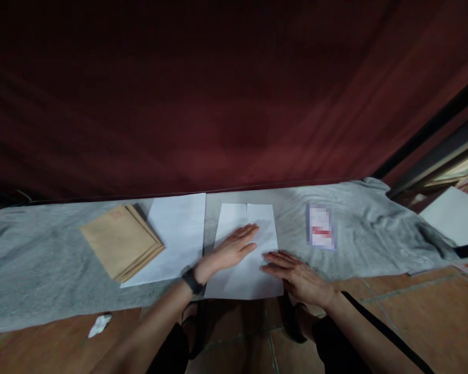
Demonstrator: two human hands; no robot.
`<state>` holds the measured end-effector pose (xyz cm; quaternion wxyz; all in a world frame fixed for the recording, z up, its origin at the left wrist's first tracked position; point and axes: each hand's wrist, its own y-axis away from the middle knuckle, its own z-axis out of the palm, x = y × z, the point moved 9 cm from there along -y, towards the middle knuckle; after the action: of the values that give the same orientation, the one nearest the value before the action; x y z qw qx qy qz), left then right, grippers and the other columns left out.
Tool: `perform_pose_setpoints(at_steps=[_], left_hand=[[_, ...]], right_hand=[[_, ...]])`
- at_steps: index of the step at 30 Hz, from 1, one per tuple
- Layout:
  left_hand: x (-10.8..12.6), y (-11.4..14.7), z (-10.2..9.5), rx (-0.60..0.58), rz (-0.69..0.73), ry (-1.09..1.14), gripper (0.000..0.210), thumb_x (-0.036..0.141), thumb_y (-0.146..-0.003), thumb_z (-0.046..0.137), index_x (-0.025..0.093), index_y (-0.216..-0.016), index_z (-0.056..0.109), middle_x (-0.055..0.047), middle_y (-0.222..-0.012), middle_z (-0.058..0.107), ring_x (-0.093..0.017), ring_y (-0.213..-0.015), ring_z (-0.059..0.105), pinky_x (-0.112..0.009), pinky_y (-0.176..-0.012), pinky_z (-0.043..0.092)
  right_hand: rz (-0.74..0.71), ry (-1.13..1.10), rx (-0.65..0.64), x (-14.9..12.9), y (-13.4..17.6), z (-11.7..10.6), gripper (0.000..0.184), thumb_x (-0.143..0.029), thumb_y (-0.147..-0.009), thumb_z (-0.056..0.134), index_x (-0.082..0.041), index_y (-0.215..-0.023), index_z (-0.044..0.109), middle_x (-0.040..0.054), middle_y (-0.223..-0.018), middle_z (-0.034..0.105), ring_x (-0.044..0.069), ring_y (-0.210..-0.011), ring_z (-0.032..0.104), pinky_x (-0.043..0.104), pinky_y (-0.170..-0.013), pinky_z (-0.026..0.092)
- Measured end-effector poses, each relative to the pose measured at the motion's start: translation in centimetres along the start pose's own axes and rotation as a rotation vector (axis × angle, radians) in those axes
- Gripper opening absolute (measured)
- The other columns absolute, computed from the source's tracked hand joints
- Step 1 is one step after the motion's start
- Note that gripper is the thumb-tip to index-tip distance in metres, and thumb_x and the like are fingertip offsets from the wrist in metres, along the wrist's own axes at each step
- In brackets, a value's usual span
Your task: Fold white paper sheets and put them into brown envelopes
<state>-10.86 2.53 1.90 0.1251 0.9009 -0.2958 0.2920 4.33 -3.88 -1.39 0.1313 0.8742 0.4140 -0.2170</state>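
A sheet of white paper [226, 283] lies in front of me, with a crease line down its middle and a small slit at the top edge. My left hand [236, 246] rests flat on its left and middle part, fingers stretched out. On the lower right edge of the same sheet lies my right hand [296, 272], palm down, fingers extended. Neither hand grips anything. Left of the sheet is more white paper [183, 228], partly covered by a stack of brown envelopes [119, 236] with red print on the top one.
A grey cloth [354, 228] covers the narrow surface, before a dark red wall or curtain [234, 119]. A blurred small packet [321, 228] lies on the right. Crumpled white tissue [100, 325] is on the tiled floor [390, 306]. A white sheet [454, 215] sits far right.
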Motion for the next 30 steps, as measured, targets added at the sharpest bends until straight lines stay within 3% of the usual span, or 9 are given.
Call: perform_pose_setpoints(at_steps=[2, 4, 8, 12, 15, 20, 23, 25, 30], left_hand=[[0.9, -3.6, 3.4, -0.051, 0.083, -0.15, 0.057, 0.044, -0.105, 0.034, 0.023, -0.157, 0.03, -0.004, -0.166, 0.025, -0.019, -0.153, 0.021, -0.04, -0.126, 0.015], [0.2, -5.9, 5.0, -0.004, 0.073, -0.282, 0.057, 0.046, -0.105, 0.032, 0.022, -0.157, 0.03, -0.004, -0.166, 0.025, -0.02, -0.154, 0.019, -0.042, -0.127, 0.013], [-3.8, -6.4, 3.4, 0.132, -0.074, -0.435, 0.06, 0.049, -0.106, 0.027, 0.018, -0.157, 0.031, -0.007, -0.165, 0.026, -0.022, -0.154, 0.018, -0.044, -0.126, 0.016], [-8.7, -3.2, -0.1, 0.232, -0.287, -0.479, 0.061, 0.045, -0.105, 0.028, 0.011, -0.156, 0.033, -0.013, -0.164, 0.028, -0.025, -0.153, 0.023, -0.044, -0.125, 0.021], [-10.3, -0.3, -1.4, 0.301, -0.358, -0.457, 0.058, 0.04, -0.104, 0.031, 0.009, -0.153, 0.037, -0.016, -0.161, 0.033, -0.027, -0.151, 0.028, -0.047, -0.124, 0.025], [-7.8, 4.3, -1.1, 0.248, -0.228, -0.116, 0.051, 0.032, -0.103, 0.034, 0.018, -0.15, 0.045, -0.008, -0.161, 0.037, -0.021, -0.149, 0.033, -0.044, -0.124, 0.026], [-4.8, 7.6, -0.4, -0.002, -0.094, 0.197, 0.047, 0.029, -0.099, 0.044, 0.029, -0.145, 0.053, -0.001, -0.156, 0.045, -0.02, -0.146, 0.038, -0.042, -0.124, 0.026], [-4.1, 9.8, -1.0, -0.041, -0.122, 0.341, 0.047, 0.028, -0.098, 0.045, 0.031, -0.144, 0.055, 0.0, -0.154, 0.047, -0.023, -0.146, 0.04, -0.045, -0.123, 0.026], [-4.3, 11.7, -0.6, -0.061, -0.163, 0.341, 0.056, 0.021, -0.086, 0.058, 0.033, -0.141, 0.058, 0.0, -0.155, 0.048, -0.025, -0.145, 0.04, -0.047, -0.124, 0.024]], right_hand=[[0.003, 0.032, 0.004, 0.2, 0.0, 0.2, 0.085, 0.006, -0.073, 0.047, -0.033, -0.148, 0.048, 0.0034, -0.161, 0.038, 0.021, -0.149, 0.033, 0.049, -0.125, 0.025], [0.002, 0.051, -0.002, 0.4, 0.0, 0.3, 0.089, 0.008, -0.072, 0.046, -0.034, -0.15, 0.045, 0.0039, -0.162, 0.035, 0.02, -0.15, 0.031, 0.049, -0.125, 0.025], [-0.002, 0.04, -0.007, 0.6, 0.1, 0.2, 0.087, 0.008, -0.075, 0.043, -0.036, -0.151, 0.043, 0.0016, -0.162, 0.034, 0.019, -0.15, 0.03, 0.047, -0.125, 0.025], [-0.005, 0.01, 0.008, 1.0, 0.1, 0.2, 0.089, 0.01, -0.075, 0.042, -0.037, -0.151, 0.042, 0.0007, -0.162, 0.036, 0.018, -0.15, 0.031, 0.047, -0.125, 0.026], [-0.004, -0.02, 0.022, 1.3, 0.2, 0.2, 0.092, 0.012, -0.073, 0.042, -0.038, -0.15, 0.042, -0.0002, -0.162, 0.035, 0.018, -0.15, 0.03, 0.047, -0.125, 0.025], [0.043, -0.105, 0.029, 1.9, 0.4, -0.8, 0.08, 0.006, -0.082, 0.046, -0.039, -0.148, 0.046, -0.0011, -0.159, 0.041, 0.017, -0.148, 0.035, 0.045, -0.124, 0.027], [0.062, -0.192, 0.03, 2.3, 0.4, -1.8, 0.062, -0.005, -0.092, 0.048, -0.037, -0.144, 0.052, -0.0013, -0.154, 0.048, 0.017, -0.145, 0.039, 0.044, -0.124, 0.028], [0.064, -0.267, 0.03, 2.5, 0.3, -2.3, 0.047, -0.015, -0.097, 0.05, -0.034, -0.14, 0.058, 0.0001, -0.149, 0.055, 0.018, -0.142, 0.045, 0.042, -0.122, 0.031], [0.076, -0.434, 0.081, 3.2, -0.2, -3.0, 0.031, -0.039, -0.099, 0.055, -0.026, -0.12, 0.073, 0.0054, -0.133, 0.068, 0.021, -0.128, 0.058, 0.04, -0.113, 0.042]])
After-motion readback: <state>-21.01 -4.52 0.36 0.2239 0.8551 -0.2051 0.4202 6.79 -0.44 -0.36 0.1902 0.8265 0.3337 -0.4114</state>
